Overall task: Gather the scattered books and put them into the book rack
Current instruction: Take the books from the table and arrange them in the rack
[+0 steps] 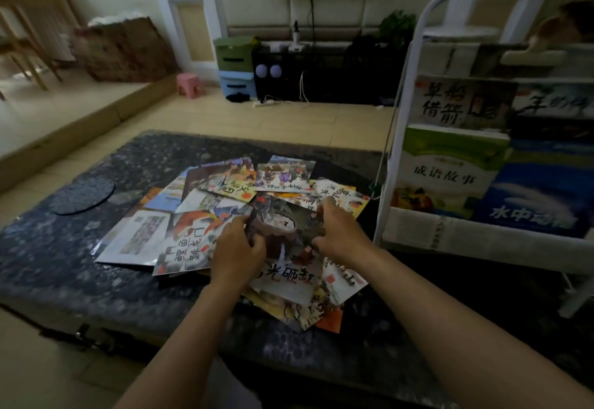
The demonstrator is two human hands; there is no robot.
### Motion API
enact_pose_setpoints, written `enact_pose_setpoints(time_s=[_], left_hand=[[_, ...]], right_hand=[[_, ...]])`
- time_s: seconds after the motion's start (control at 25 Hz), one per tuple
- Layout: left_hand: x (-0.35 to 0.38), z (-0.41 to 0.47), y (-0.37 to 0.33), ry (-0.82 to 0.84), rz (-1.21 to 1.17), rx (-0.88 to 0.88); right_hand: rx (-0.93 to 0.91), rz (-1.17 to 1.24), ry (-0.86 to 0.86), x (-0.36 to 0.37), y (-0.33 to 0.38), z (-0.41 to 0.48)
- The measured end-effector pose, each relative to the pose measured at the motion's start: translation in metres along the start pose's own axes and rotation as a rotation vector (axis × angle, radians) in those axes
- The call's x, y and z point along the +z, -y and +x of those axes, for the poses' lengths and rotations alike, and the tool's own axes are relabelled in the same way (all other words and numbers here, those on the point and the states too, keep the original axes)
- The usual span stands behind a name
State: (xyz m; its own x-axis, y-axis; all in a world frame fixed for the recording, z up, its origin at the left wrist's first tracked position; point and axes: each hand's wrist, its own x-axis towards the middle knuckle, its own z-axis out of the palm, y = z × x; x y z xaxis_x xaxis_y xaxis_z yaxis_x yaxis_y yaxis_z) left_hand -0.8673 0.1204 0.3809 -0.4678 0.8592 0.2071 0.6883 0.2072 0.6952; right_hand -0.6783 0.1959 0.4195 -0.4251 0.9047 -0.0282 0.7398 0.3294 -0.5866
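Slippage threatens: your left hand [238, 248] and right hand [338, 234] pinch the dark picture book [286, 232] by its edges only; lifting could drag scattered books [189, 248] off the table [61, 267].

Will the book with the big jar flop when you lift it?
Probably a bit floppy: the jar book looks thin and soft-covered. Likely light; the left hand and right hand pinch just its edges. It may slide on the other books beneath.
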Motion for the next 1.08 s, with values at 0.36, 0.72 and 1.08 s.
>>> enact_pose_setpoints(time_s=[0.36,0.72,1.08], left_hand=[[-0.023,0.026,-0.164,0.111,-0.032,0.378],[-0.022,0.08,-0.335,0.031,-0.052,0.706],[0.01,0.118,-0.382,-0.008,0.164,0.738]], right_hand=[[-0.139,-0.151,-0.298,-0.181,-0.014,-0.041],[-0.195,-0.246,-0.643,-0.337,-0.038,-0.044],[-0.208,-0.342,-0.75,-0.361,-0.07,-0.005]])
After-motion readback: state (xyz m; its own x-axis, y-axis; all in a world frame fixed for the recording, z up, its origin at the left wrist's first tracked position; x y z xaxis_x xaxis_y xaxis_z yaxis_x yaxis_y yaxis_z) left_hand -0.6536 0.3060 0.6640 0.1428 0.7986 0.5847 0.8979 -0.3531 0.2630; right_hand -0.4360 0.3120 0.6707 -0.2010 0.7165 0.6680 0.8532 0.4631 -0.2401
